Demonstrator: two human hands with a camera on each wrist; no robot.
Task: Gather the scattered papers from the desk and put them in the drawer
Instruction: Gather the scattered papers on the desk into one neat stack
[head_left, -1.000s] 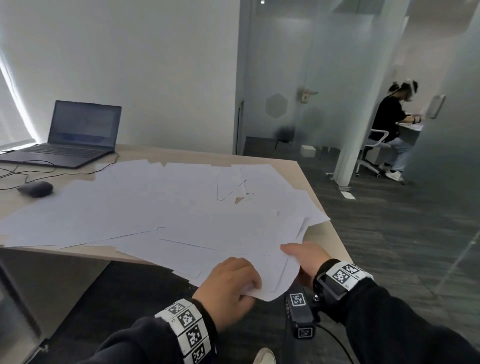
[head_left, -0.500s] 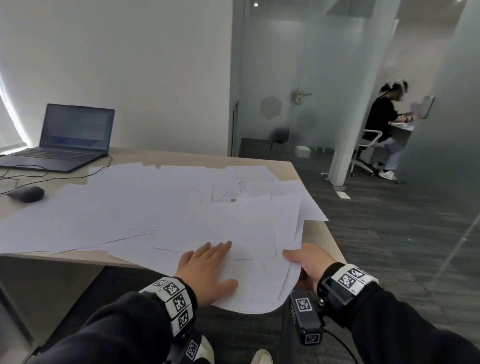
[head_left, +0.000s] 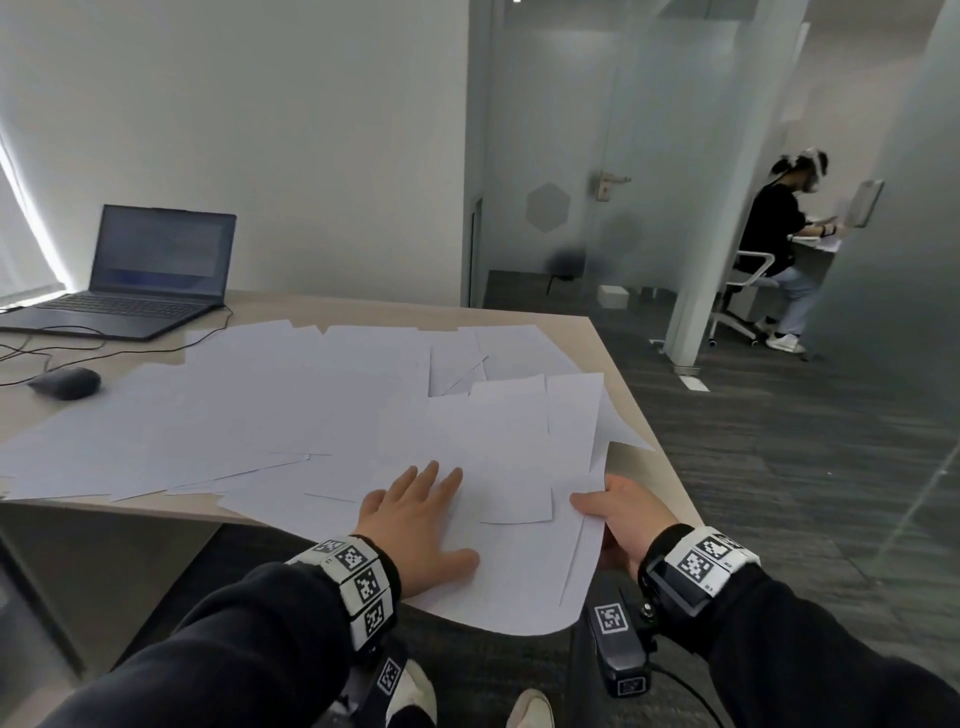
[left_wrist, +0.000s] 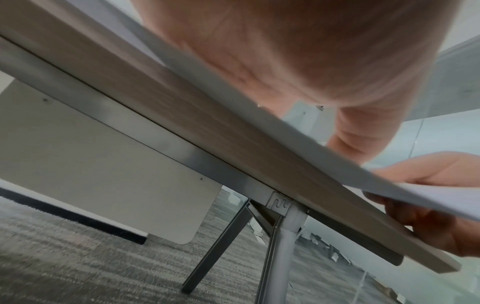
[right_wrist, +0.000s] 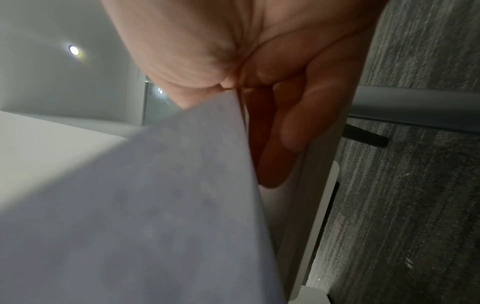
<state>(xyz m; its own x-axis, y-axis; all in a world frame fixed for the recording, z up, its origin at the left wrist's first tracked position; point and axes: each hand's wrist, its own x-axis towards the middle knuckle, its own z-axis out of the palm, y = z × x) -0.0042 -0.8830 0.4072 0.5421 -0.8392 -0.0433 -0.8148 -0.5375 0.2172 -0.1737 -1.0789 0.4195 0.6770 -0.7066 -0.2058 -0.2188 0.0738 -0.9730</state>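
The left hand (head_left: 415, 525) is lying flat, fingers straight, on the loose white paper sheets (head_left: 311, 410) overhanging the near edge of the pale wooden desk (head_left: 631, 395). The right hand (head_left: 621, 514) is pinching their near-right corner. The rest are spreading far-left, nearer the left hand.

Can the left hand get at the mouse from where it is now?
Probably yes, with a long stretch. The left hand lies flat on the papers; the mouse sits far left, with only flat sheets and bare desk between.
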